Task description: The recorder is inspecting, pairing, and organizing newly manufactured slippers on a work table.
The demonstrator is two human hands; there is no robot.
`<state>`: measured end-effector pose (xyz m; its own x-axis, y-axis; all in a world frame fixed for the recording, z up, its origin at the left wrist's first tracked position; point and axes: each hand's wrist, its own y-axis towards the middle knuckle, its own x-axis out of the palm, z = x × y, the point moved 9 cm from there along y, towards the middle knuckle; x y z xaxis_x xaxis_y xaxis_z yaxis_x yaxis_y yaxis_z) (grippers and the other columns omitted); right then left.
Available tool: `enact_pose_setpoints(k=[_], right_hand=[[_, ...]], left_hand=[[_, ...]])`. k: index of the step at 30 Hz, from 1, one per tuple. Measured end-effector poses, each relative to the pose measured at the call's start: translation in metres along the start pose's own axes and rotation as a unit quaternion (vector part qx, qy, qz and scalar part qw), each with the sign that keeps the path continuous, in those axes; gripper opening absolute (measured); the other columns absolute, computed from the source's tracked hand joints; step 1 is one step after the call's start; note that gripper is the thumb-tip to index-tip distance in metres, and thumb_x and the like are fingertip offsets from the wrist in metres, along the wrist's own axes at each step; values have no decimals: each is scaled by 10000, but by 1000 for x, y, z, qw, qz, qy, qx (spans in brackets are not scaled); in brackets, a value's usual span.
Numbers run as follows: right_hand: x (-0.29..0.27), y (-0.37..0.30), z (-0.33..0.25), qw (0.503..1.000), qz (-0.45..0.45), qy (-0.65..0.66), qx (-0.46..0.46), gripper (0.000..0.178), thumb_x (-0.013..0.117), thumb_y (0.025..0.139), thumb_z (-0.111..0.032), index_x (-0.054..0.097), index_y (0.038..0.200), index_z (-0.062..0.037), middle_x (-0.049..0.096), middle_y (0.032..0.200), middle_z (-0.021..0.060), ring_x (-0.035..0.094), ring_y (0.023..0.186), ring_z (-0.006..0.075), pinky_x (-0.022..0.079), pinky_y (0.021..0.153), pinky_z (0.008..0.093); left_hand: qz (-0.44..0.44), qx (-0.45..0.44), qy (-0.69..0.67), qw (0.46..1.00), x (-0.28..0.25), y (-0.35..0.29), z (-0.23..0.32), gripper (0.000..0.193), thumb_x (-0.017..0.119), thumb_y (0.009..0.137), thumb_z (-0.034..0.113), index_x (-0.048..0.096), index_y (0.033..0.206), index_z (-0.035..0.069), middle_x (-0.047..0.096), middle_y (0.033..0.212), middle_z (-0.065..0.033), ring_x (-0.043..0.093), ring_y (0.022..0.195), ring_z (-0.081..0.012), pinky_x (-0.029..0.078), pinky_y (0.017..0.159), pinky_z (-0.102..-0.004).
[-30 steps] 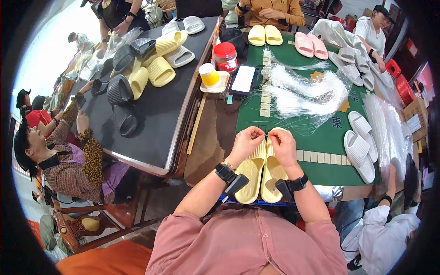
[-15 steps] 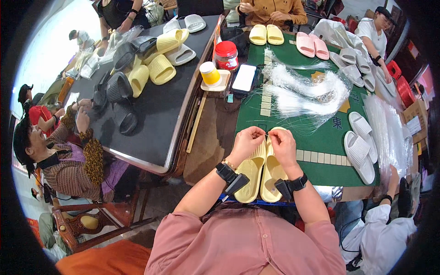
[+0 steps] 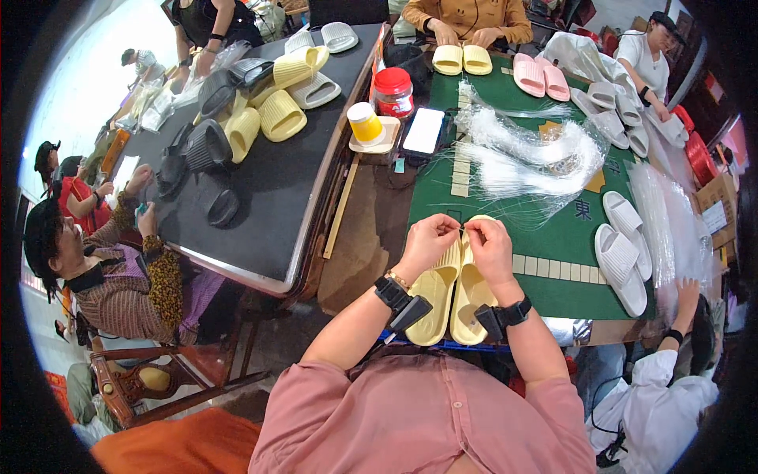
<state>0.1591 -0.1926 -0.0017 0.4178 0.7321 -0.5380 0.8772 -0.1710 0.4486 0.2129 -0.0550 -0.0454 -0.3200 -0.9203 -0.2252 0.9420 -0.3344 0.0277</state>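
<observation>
A pair of pale yellow slide slippers, the left slipper (image 3: 431, 306) and the right slipper (image 3: 471, 306), lies side by side at the table's near edge, toes away from me. Over their toe ends my left hand (image 3: 430, 243) and my right hand (image 3: 491, 250) meet, fingertips nearly touching. Both hands are closed in a pinch; whatever thin thing they hold is too small to make out. Beyond them a bundle of fine, clear-white plastic strands (image 3: 517, 174) is spread on the green table top (image 3: 545, 241).
White slippers (image 3: 621, 257) lie to the right, near clear plastic bags (image 3: 671, 229). Pink slippers (image 3: 541, 77) and grey slippers (image 3: 604, 118) are farther back. A phone (image 3: 424, 130), yellow cup (image 3: 365, 124) and red-lidded jar (image 3: 393, 93) stand left. Co-workers sit around both tables; a black table (image 3: 260, 213) holds more slippers.
My hands stay pinched over the yellow slippers with only a slight shift. The person across has lowered both hands to the other yellow pair. At the left, black slippers have been shifted.
</observation>
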Motion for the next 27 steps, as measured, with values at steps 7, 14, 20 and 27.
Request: enact_pose_setpoints(k=[7,14,20,27], right_hand=[[0,-1,2,1000,5,-2,-7,60,640,790,-48,669,841,-37,668,844,105,606,831,305,483,764,395],[3,-2,15,999,2,32,36,101,636,794,-58,665,888,-35,666,907,127,613,875,314,488,804,395],[4,-4,16,998,-21,23,48,166,633,838,-34,646,1004,-33,621,880,120,624,813,255,505,720,349],[5,-4,21,998,-17,41,40,155,631,843,-42,642,997,-25,623,853,90,605,755,198,483,680,313]], left_hand=[[9,5,40,999,1,-2,3,136,682,828,69,675,938,-10,696,817,-48,644,741,-79,523,690,-242],[6,24,48,999,2,-2,5,142,678,825,90,685,938,5,692,831,-86,657,772,-113,529,708,-271],[45,83,100,990,-2,-8,19,171,674,791,188,701,871,40,672,812,-135,657,733,-275,517,662,-357],[52,101,94,989,-2,-11,23,154,676,776,171,686,842,33,653,750,-138,637,705,-282,496,648,-375]])
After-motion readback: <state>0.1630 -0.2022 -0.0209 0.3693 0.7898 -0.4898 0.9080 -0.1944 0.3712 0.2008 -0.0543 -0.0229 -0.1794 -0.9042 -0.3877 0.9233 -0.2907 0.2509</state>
